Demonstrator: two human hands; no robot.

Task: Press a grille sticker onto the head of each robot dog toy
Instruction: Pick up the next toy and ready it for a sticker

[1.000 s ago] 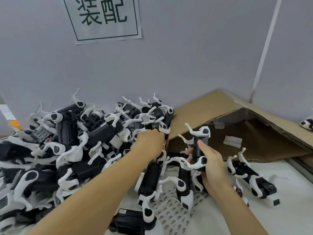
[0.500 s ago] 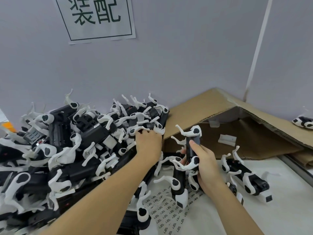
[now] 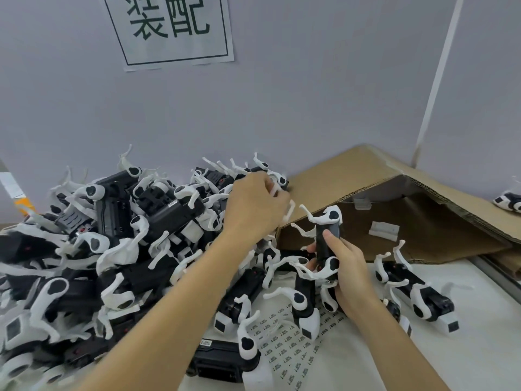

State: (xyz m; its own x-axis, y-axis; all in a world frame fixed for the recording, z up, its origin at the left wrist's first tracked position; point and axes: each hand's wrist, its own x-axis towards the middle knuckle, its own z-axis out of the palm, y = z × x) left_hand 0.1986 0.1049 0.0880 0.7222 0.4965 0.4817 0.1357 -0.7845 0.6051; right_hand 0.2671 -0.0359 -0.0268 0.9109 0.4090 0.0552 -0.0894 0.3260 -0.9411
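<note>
A big pile of black-and-white robot dog toys [image 3: 118,238] fills the left side. My left hand [image 3: 253,204] reaches over its top right end, fingers curled round the white leg [image 3: 290,213] of one dog; motion blur hides the exact hold. My right hand [image 3: 352,275] grips another robot dog [image 3: 327,238] upright by its black body, thumb pressed on the front. A sheet of small grille stickers [image 3: 284,337] lies on the white table below, partly under loose dogs.
An open cardboard box [image 3: 408,198] lies on its side at the back right. One robot dog [image 3: 420,294] stands on the table to the right, another [image 3: 510,201] sits at the far right edge. A printed sign [image 3: 172,29] hangs on the grey wall.
My left hand has lifted up from the pile toward its top right edge, with a white leg in its fingers. My right hand keeps holding its dog in nearly the same place.
</note>
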